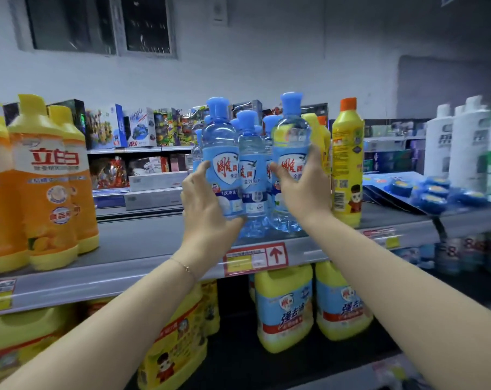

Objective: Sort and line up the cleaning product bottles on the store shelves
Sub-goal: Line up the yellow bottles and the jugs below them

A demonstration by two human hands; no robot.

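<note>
Blue-capped clear bottles (251, 175) cluster mid-shelf near the front edge, unaligned; left hand (207, 204) and right hand (303, 187) each wrap one, fingers closed. Most straightening seems left.

Both forearms were bare, with no sleeves in view. A thin chain bracelet (185, 267) with a small charm circled the left wrist. The right wrist wore nothing.
</note>
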